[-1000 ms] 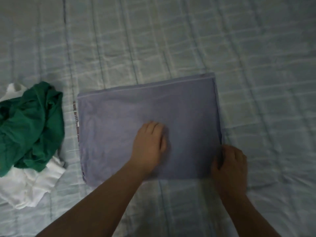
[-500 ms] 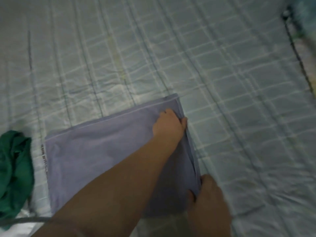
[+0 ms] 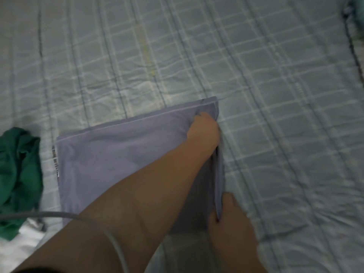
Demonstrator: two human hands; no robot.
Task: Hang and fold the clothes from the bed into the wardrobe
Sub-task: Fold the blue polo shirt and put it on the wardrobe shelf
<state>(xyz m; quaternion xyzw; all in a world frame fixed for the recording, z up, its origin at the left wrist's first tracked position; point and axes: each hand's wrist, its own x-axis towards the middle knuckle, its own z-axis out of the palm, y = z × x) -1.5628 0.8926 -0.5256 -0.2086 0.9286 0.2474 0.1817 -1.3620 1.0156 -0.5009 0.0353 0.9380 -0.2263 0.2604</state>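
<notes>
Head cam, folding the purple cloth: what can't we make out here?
- Cloth: the left forearm hides its near middle; the type of garment is unclear.
- Left hand and right hand: fingertips curl out of sight at the cloth's right edge, so the layers in each grip can't be counted.
- Green garment: cut off by the left edge.
- Top-right object: blurred and cut off by the corner.

**Surfaces: nearly all soft cloth, matt**

The folded cloth you're holding is a smooth, matt fabric with a stitched hem on its far edge. Bedsheet: checked cloth, matt, lightly crinkled. Green garment: soft matt cloth, crumpled. White garment: plain matt cloth. Cable: smooth grey plastic jacket.
</notes>
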